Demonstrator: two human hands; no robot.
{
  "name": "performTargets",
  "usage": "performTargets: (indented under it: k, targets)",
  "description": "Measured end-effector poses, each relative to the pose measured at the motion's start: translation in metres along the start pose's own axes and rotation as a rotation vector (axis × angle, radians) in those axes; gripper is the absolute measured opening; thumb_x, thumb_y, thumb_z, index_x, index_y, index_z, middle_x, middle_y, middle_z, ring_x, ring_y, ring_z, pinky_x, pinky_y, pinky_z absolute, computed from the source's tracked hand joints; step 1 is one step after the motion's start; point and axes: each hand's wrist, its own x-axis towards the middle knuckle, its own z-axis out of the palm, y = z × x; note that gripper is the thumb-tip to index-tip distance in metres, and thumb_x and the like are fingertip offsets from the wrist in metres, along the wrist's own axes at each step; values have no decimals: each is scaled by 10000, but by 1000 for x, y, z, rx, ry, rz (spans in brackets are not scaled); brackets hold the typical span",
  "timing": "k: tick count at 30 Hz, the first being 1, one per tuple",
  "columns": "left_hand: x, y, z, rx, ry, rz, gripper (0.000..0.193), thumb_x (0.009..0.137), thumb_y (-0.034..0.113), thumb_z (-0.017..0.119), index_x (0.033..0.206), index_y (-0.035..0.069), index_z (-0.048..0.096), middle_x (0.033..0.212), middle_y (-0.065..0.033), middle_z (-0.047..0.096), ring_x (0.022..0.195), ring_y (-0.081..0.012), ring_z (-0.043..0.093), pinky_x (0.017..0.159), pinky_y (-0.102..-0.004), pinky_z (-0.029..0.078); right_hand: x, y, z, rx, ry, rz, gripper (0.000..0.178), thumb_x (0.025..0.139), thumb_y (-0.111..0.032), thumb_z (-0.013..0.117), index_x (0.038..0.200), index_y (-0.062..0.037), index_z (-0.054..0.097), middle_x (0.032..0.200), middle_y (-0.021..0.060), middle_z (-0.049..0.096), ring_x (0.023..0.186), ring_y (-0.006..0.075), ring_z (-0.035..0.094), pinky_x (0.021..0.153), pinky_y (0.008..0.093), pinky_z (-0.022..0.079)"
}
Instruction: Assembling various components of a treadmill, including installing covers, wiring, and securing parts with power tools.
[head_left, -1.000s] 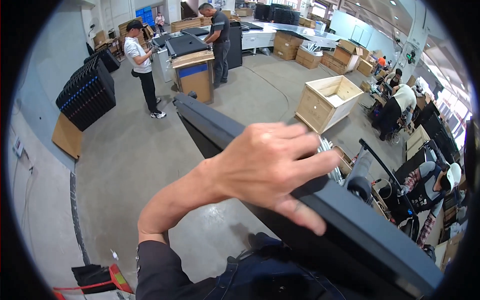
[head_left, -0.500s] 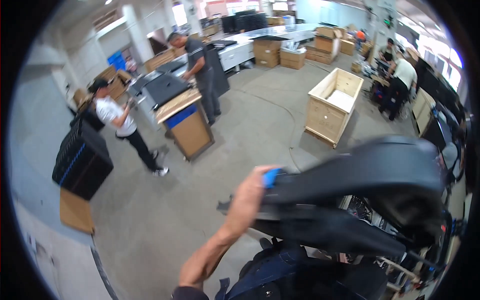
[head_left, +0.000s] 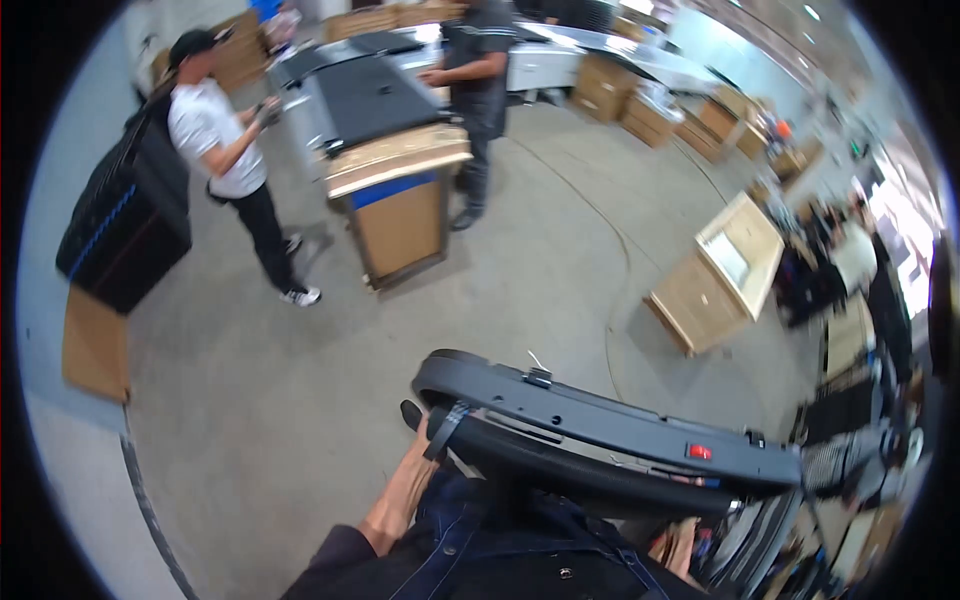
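Across my body I hold a long dark grey plastic housing (head_left: 600, 418) with a curved left end, a red rocker switch (head_left: 700, 452) and small clips along its edge. A long black part runs along its near side. My left hand (head_left: 424, 436) grips the curved left end beside a dark strap (head_left: 446, 432), its fingers mostly hidden behind the plastic. Under the right end, my right hand (head_left: 680, 545) holds the housing from below, with its fingers partly covered. I cannot tell what the whole piece belongs to.
Ahead to the left, two people stand by a bench (head_left: 400, 160) bearing black panels. An open wooden crate (head_left: 715, 290) sits on the right, with a cable (head_left: 612, 330) on the floor before it. Black stacked panels (head_left: 130, 220) line the left wall; clutter fills the right side.
The dark housing has swung lower and turned, so its edge with the red switch shows. My right hand has come into view. My view has turned, shifting the crate rightward and lower.
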Motion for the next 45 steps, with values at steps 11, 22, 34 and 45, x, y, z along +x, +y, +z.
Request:
performTargets:
  k: [11,22,34,45]
  targets:
    - [167,229,-97,-148,93,-252,422,970,485,559,874,83,645,649,6,545,560,-86,521,508,-244,423,295,65,54,-147,-155,398,727,1047,-612,212,1178,-45,648,790,206,658,841,350,601,1077,475,381]
    - [309,191,-159,-186,570,17,383,978,451,564,817,105,601,593,18,497,489,-89,442,470,-248,304,703,277,4,-202,-127,688,580,1073,-494,331,895,-26,624,615,148,578,594,253,545,684,349,489]
    - [400,183,-255,-71,541,435,416,960,456,613,1259,167,599,1264,-23,644,1204,-183,569,1107,-453,407,907,400,52,-300,200,859,581,959,-584,573,1057,-18,661,805,98,696,721,173,676,684,338,556]
    - [540,245,-261,41,626,77,372,1014,371,509,1305,145,567,1294,-30,615,1165,-203,581,993,-426,457,572,343,-5,-1017,332,936,310,973,-337,606,829,-71,671,651,38,645,534,130,593,494,300,474]
